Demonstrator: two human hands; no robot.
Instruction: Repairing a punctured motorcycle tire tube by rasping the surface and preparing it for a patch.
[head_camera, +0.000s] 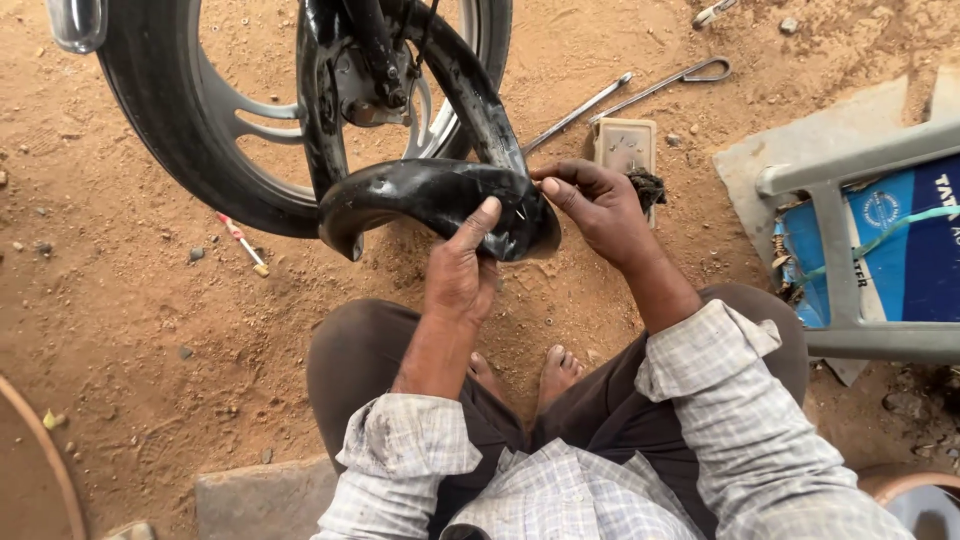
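A person squats on sandy ground, seen from above, both hands raised in front of the knees and working on a black rubber inner tube (430, 195). The left hand (462, 272) is wrapped around the tube from below, thumb pressed up against its shiny surface. The right hand (592, 205) sits just beside it, fingers curled and pinched on the tube's end, where a small pale pin or nail seems to stick out; it is too small to be sure. The tube bends in a loop from the hands up into a motorcycle wheel (190, 130), which stands directly beyond the hands. Past the right hand lie a small beige box (625, 145) and two long metal tyre levers (640, 90). A small screwdriver (243, 243) lies on the dirt to the left of the left hand. To the right of the right hand stands a grey frame (850, 180) over a blue bag.
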